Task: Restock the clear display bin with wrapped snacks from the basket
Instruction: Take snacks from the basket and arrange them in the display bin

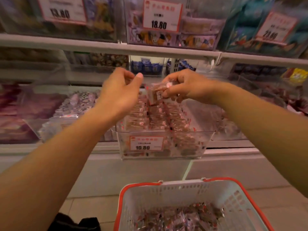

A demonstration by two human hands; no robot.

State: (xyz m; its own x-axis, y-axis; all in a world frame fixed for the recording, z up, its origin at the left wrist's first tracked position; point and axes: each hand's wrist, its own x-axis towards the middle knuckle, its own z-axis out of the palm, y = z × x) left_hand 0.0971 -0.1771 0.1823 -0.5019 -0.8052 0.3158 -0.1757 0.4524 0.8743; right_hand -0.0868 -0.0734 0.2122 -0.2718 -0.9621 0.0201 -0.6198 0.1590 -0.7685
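A clear display bin (206, 139) juts out from the shelf at centre, packed with rows of brown wrapped snacks (160, 117) and tagged 10.80. Over the bin's far end my right hand (185, 87) grips a small stack of the wrapped snacks (155, 94). My left hand (120, 90) hovers just left of that stack, blurred, fingers curled and thumb out, apparently holding nothing. On the floor below stands a white basket (166, 189) with a red rim, and several loose wrapped snacks (180, 217) lie in its bottom.
Neighbouring clear bins (75, 104) of other sweets flank the display bin on both sides. An upper shelf (116, 47) carries more bins with price tags 13.80, 18.80 and 23.80. A dark object (75, 222) lies on the tiled floor left of the basket.
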